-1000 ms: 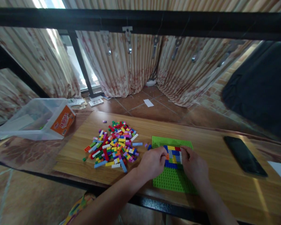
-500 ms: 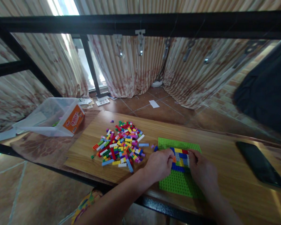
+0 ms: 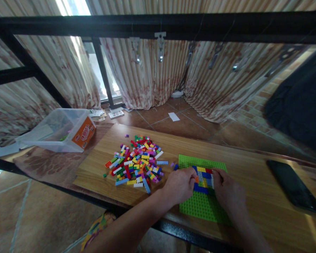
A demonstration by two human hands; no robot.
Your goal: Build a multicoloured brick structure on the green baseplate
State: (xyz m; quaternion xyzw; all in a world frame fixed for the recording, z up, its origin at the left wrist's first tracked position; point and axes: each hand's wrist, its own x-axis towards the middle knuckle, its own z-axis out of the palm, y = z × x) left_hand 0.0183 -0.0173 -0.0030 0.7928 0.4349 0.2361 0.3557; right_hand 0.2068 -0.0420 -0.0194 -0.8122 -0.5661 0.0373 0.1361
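A green studded baseplate (image 3: 197, 210) lies on the wooden board, carrying a flat patch of building bricks (image 3: 205, 181) in blue, yellow, red, grey and white. My left hand (image 3: 181, 184) is at the left side of the patch, its fingers closed in a pinch around a small orange brick (image 3: 196, 179). Whether that brick is pressed onto the studs I cannot tell. Curled fingers of my right hand (image 3: 228, 188) rest against the patch's right edge, by a white brick (image 3: 212, 181); the fingertips are partly hidden.
A loose heap of coloured bricks (image 3: 137, 161) spreads over the board's left part. Beyond it stands a clear plastic bin (image 3: 55, 146) with an orange label. A black phone (image 3: 292, 186) lies at the right. A dark metal bar (image 3: 158, 26) with hanging clips crosses above.
The view has shifted very slightly. Both hands keep their places at the brick patch, with no clear movement of any brick.
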